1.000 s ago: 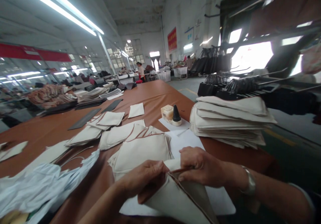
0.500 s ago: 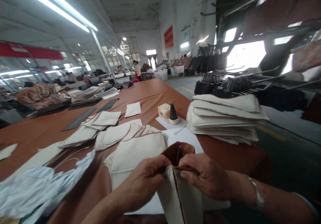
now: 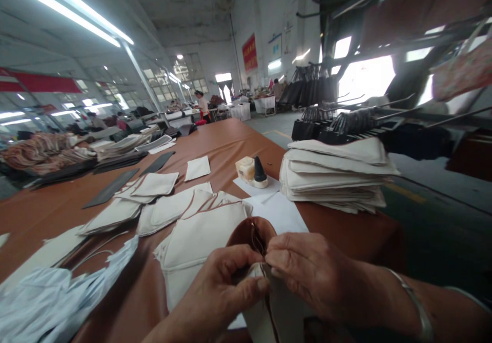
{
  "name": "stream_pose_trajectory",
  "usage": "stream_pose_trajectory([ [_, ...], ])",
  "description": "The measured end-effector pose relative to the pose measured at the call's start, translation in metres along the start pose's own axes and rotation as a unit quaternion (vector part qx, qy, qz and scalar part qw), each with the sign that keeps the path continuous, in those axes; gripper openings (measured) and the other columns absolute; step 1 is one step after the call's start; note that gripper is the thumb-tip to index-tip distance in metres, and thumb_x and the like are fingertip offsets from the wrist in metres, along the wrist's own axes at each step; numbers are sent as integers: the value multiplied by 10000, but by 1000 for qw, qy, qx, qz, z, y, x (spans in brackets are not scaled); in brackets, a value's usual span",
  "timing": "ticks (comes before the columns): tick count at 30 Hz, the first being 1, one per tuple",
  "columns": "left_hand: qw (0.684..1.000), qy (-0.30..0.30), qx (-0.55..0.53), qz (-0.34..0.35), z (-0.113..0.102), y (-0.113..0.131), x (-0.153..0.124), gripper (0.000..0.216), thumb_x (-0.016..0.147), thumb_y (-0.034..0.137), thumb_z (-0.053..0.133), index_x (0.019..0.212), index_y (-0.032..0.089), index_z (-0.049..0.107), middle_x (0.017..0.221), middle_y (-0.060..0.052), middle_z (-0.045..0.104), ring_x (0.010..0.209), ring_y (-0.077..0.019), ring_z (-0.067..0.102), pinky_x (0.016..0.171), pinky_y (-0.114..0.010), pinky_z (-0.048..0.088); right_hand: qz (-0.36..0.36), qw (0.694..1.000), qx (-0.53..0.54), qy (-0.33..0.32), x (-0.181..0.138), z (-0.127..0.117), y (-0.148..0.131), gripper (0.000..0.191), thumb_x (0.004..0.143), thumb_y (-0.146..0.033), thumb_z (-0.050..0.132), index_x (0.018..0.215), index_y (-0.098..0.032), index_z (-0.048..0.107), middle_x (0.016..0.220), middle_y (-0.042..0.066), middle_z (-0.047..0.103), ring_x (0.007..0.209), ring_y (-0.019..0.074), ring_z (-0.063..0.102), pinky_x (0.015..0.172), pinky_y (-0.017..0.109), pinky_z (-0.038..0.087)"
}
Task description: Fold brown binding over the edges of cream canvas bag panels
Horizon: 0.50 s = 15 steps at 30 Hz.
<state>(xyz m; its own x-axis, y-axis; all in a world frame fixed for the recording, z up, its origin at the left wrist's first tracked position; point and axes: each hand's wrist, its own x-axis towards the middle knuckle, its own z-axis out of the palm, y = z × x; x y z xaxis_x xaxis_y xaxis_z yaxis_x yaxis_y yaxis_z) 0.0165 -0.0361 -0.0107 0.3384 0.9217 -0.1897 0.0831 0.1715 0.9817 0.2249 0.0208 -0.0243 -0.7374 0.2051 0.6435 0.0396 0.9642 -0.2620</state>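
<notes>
Between my hands is a cream bag piece (image 3: 255,315) with a brown lining (image 3: 246,230) and a dark slit down its near side. A zipper (image 3: 253,238) shows inside the lining. My left hand (image 3: 230,281) pinches the rim, its thumb on the cream outside and its fingers towards the opening. My right hand (image 3: 307,271) is closed on the rim just beside it, fingertips close to the left hand's. What lies under the right fingers is hidden. Right behind the piece lie flat cream panels (image 3: 207,230) with brown edges.
A stack of cream panels (image 3: 334,174) stands at the right table edge. A black cone-topped bottle (image 3: 260,171) sits beside a yellowish block (image 3: 245,167) on white paper (image 3: 284,212). Crumpled pale cloth (image 3: 65,297) lies at left. Racks of black bags (image 3: 326,122) and a person (image 3: 202,106) are farther off.
My hands have drawn closer together at the rim. The right hand has turned, its fingers now covering more of the edge. The view has shifted slightly to the right.
</notes>
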Motion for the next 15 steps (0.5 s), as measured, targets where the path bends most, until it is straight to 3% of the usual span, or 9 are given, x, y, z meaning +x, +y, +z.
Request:
stream_pose_trajectory([
  [6, 998, -51, 20, 1, 1, 1, 1, 375, 804, 447, 749, 858, 91, 640, 718, -5, 525, 650, -99, 400, 569, -221, 276, -2, 999, -43, -13, 1, 2, -4, 147, 898, -75, 421, 836, -116, 548, 767, 80, 579, 727, 173, 503, 667, 306, 409],
  [9, 999, -51, -2, -6, 1, 3, 0, 368, 792, 439, 766, 813, 99, 626, 684, 8, 511, 624, -84, 384, 550, -210, 254, 105, 994, 27, -14, 5, -4, -4, 120, 880, -126, 420, 812, -139, 519, 753, 55, 558, 686, 154, 493, 623, 286, 385],
  [12, 998, -46, -38, -19, 1, 5, -1, 376, 778, 446, 775, 775, 95, 642, 659, -1, 533, 599, -79, 417, 556, -203, 280, 261, 934, 237, -55, 7, -10, -3, 167, 925, -264, 413, 835, -151, 498, 760, 29, 544, 656, 127, 479, 585, 246, 381],
  [15, 996, -29, -70, -45, 5, 4, 0, 377, 752, 448, 782, 766, 85, 683, 642, -31, 586, 570, -98, 490, 562, -215, 346, 299, 870, 388, -58, 6, -9, -1, 294, 956, -411, 418, 834, -149, 475, 739, 9, 506, 617, 103, 429, 547, 220, 361],
])
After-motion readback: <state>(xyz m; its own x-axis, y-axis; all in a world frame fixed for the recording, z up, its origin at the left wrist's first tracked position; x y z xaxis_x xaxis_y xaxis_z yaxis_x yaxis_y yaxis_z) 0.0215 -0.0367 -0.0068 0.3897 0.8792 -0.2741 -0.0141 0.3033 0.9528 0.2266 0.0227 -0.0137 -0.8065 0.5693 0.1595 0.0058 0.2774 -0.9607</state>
